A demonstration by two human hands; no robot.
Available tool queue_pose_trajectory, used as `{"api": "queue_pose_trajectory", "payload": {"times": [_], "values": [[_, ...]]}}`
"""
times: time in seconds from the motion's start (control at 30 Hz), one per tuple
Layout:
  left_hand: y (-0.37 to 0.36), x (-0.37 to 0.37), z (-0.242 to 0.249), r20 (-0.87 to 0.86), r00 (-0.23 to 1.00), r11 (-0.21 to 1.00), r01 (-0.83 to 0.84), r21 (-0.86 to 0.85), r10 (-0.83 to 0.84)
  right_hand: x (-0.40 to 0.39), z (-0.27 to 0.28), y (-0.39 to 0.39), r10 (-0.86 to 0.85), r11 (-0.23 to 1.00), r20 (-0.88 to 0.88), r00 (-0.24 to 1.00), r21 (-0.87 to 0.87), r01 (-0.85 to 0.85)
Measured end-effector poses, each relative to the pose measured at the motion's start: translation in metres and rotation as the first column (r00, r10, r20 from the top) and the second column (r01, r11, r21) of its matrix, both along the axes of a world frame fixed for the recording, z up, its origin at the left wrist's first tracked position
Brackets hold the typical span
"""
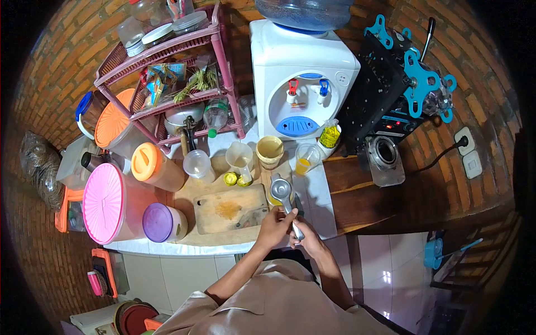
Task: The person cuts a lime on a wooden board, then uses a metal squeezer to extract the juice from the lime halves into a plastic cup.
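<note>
A metal hand press (281,190) is held by its handles over the counter's front edge, its round cup pointing away from me. My left hand (274,228) is closed around the handles from the left. On the right, my right hand (308,237) grips the handle end. Beneath the press cup is a small vessel with yellow contents, mostly hidden. To the left lies a wooden cutting board (231,209) with an orange-brown wet patch. Squeezed yellow-green fruit pieces (237,179) sit behind the board. A clear cup (307,159) holds some orange-yellow liquid.
A white water dispenser (304,72) stands behind. Left are a pink-lidded tub (104,204), a purple-lidded tub (158,222), an orange-lidded container (148,162) and a plastic rack (223,78). A cream cup (269,152) and clear measuring jug (239,156) stand behind the press.
</note>
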State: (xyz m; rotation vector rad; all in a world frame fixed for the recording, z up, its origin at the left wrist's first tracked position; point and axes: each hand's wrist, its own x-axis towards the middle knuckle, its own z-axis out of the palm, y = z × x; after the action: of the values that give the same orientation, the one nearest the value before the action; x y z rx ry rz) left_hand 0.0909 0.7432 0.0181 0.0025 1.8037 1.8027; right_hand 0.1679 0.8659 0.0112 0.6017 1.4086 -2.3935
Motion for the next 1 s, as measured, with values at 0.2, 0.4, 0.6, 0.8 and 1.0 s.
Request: {"api": "queue_pose_trajectory", "payload": {"times": [0.2,0.4,0.6,0.8,1.0], "values": [[-0.005,0.007,0.032,-0.496,0.850,0.857,-0.117,-0.502,-0.175,0.007,-0.023,-0.009,-0.131,0.982,0.029,0.991,-0.136,0.134],[-0.006,-0.002,0.025,-0.304,0.952,0.958,-0.066,-0.281,-0.024,0.008,-0.022,-0.007,-0.085,0.980,0.002,0.996,-0.181,0.084],[-0.004,0.003,0.032,-0.377,0.925,0.907,-0.111,-0.407,-0.056,0.002,-0.016,-0.007,-0.091,0.985,-0.059,0.994,-0.155,0.081],[-0.008,-0.001,-0.004,-0.050,0.997,0.993,0.053,-0.101,-0.058,-0.002,-0.002,-0.008,-0.040,0.999,-0.070,0.997,0.005,0.041],[-0.005,-0.003,-0.021,-0.029,0.995,0.989,0.092,-0.120,-0.096,0.002,-0.012,-0.009,-0.062,0.995,-0.071,0.996,0.074,0.067]]}}
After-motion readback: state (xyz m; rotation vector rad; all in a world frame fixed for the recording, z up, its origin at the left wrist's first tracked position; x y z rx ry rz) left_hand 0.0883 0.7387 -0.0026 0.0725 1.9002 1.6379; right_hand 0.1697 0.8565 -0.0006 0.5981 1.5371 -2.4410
